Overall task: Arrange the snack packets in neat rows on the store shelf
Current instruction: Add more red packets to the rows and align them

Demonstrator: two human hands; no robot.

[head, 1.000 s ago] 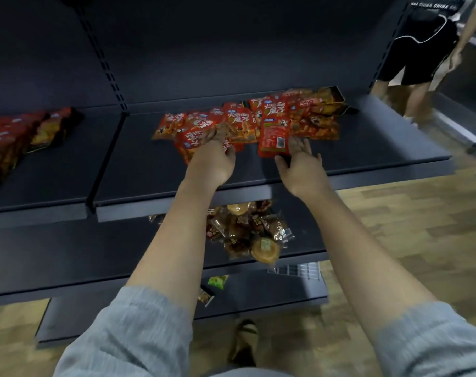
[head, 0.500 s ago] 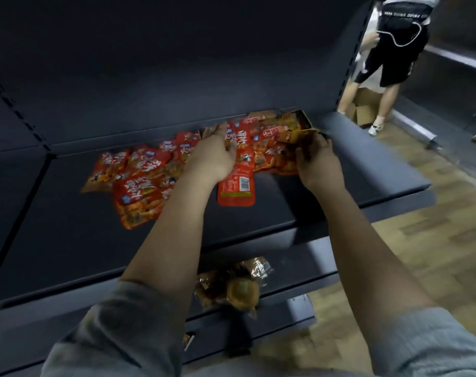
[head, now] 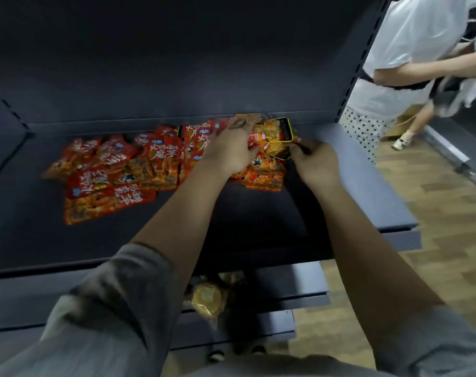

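Head view: at 1 o'clock on the shelf (head: 367,170), left hand (head: 231,151) lies flat on red snack packets (head: 128,172); right hand (head: 315,164) pinches a yellow-edged packet (head: 277,134).

The left hand (head: 232,146) has been carried from the near red packets to the far right of the pile, where it is laid over the yellow-edged packet (head: 276,137). The right hand (head: 314,161) has been brought up beside it, and that packet's near corner is now pinched.
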